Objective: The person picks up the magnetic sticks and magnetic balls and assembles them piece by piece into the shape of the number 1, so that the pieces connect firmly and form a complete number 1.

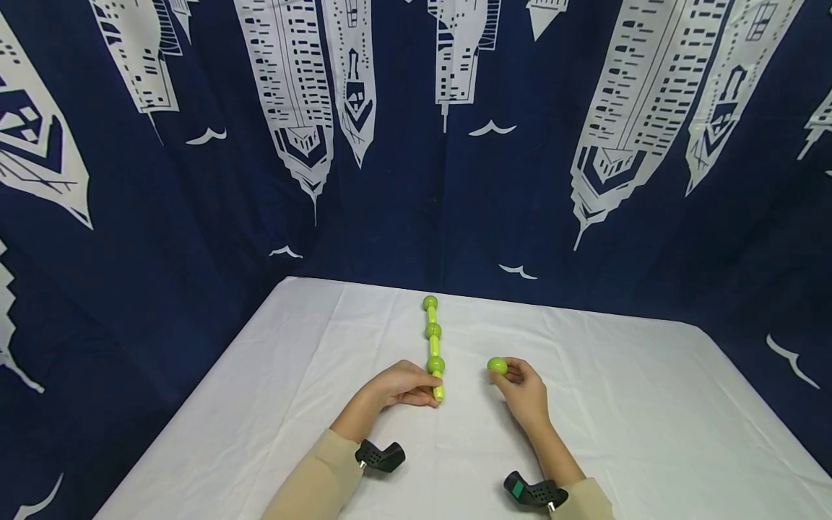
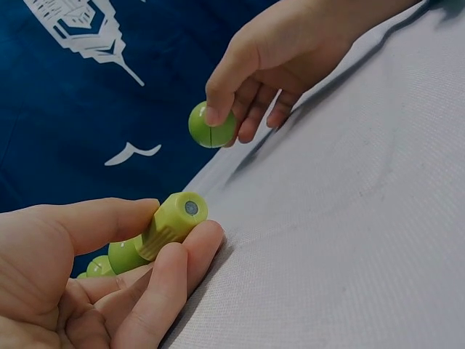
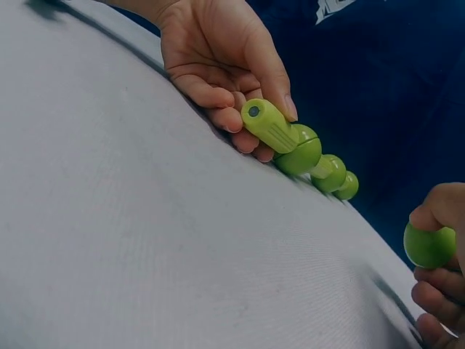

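A chain of green balls (image 1: 433, 331) joined by yellow-green rods (image 1: 434, 347) runs away from me along the table. My left hand (image 1: 406, 384) pinches the near rod (image 2: 171, 225) between thumb and fingers. That rod's free end shows a small grey disc (image 3: 254, 111) and faces me. To the right, apart from the chain, my right hand (image 1: 525, 390) holds a single green ball (image 1: 497, 365) between thumb and fingertips. A seam line crosses this ball (image 2: 211, 125) in the left wrist view. Part of it is hidden by the fingers in the right wrist view.
A white cloth (image 1: 624, 404) covers the table. Behind it hangs a dark blue curtain (image 1: 403, 217) with white building and bird prints. Black wrist cameras (image 1: 380, 456) sit on both forearms.
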`<action>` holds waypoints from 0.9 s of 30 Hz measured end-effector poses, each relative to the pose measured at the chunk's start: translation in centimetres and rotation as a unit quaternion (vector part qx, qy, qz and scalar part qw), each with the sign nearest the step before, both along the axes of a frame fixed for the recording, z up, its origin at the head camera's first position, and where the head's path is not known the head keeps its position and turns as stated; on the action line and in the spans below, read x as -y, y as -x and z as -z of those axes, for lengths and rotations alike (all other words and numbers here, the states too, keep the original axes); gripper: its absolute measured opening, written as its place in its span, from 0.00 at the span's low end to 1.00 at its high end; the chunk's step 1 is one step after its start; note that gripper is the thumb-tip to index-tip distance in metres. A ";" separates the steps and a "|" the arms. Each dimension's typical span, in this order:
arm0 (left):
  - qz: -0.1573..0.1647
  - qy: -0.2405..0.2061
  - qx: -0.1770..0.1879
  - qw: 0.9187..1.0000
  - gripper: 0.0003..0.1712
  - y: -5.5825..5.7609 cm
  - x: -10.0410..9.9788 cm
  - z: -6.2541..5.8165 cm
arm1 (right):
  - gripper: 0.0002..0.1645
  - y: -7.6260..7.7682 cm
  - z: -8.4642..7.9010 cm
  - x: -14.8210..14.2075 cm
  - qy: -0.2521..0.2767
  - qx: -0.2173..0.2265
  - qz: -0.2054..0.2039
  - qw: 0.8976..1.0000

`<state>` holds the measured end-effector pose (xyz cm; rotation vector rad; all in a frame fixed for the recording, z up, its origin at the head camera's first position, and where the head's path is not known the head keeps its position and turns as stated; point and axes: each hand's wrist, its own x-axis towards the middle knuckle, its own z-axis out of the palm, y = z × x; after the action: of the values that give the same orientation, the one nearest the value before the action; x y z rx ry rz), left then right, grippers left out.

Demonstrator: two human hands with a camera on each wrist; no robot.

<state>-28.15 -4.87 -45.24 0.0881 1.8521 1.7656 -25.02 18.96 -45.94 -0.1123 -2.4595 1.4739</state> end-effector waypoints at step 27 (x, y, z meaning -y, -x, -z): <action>0.005 -0.002 -0.005 1.000 0.11 -0.1 0.0 -0.1 | 0.23 -2.1 -1.9 3.6 0.062 0.071 -0.159 0.983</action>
<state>-28.00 -4.85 -45.14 0.1085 1.8513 1.7648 -22.93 15.41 -44.03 0.1645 -2.5890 1.8079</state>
